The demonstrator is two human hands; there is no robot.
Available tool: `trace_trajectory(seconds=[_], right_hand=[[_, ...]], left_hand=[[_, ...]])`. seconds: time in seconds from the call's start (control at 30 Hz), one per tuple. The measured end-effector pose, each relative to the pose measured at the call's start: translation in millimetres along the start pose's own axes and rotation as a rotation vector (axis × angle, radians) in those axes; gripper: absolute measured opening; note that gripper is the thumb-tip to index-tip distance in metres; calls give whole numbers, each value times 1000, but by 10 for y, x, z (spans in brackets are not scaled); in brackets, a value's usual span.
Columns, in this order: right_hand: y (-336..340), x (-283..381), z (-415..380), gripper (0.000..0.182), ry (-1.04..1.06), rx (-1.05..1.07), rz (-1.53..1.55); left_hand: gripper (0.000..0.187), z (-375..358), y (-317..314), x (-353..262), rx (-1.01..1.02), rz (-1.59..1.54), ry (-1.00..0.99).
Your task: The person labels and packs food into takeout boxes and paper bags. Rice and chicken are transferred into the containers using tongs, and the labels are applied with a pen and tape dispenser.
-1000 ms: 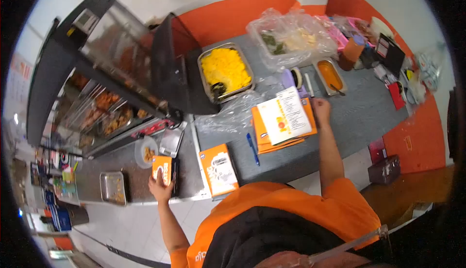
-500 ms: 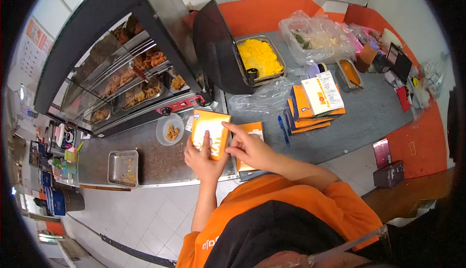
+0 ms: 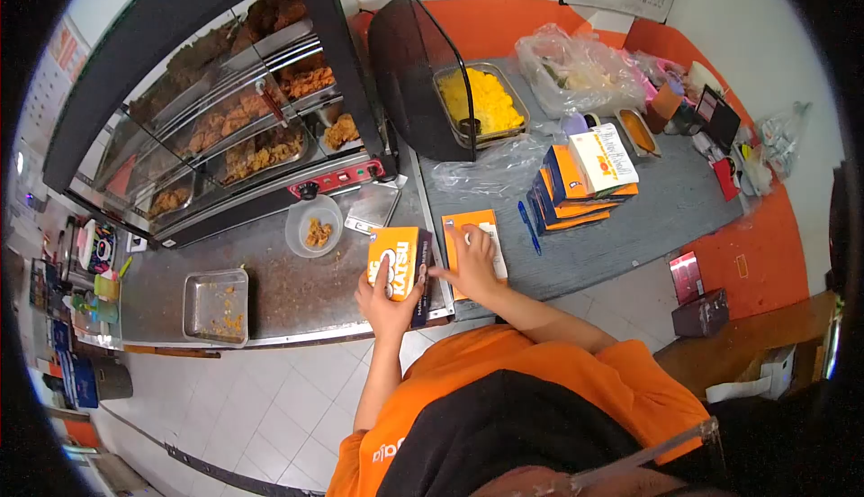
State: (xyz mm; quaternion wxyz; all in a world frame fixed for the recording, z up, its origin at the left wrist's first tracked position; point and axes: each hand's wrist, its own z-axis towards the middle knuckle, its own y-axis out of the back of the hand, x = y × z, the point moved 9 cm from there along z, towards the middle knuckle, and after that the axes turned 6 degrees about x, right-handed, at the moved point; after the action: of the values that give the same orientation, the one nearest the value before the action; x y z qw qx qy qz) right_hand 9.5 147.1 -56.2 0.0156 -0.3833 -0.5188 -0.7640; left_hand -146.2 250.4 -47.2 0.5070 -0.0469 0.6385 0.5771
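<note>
An orange and white food box (image 3: 393,249), printed "KATSU", sits lid up at the counter's front, its dark side panel facing right. My left hand (image 3: 390,310) grips it, fingers across the lid and thumb at its lower edge. Just to the right, my right hand (image 3: 477,267) is open with fingers spread over a second orange box (image 3: 456,221) that lies flat, and its thumb tip reaches the first box's dark side. That hand covers much of the second box.
A glass warming cabinet (image 3: 355,171) of fried chicken stands behind left. Nearby are a plastic bowl with fried bits (image 3: 298,230), a metal tray (image 3: 191,310), a blue pen (image 3: 529,227), stacked orange boxes (image 3: 565,193), a pan of yellow food (image 3: 495,101) and a mesh cover (image 3: 405,74).
The held box has turned from tilted to level, showing its dark side. My right hand has moved off its lid edge onto the second box, fingers spreading. The view has shifted slightly.
</note>
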Motion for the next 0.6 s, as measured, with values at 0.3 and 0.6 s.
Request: trace_trajectory(seconds=[0.3, 0.6], right_hand=[[44, -756, -288, 101, -486, 230, -129], [437, 560, -78, 68, -122, -30, 107]], left_hand=[[80, 130, -443, 193, 276, 467, 150], [61, 409, -1046, 994, 356, -1244, 220]])
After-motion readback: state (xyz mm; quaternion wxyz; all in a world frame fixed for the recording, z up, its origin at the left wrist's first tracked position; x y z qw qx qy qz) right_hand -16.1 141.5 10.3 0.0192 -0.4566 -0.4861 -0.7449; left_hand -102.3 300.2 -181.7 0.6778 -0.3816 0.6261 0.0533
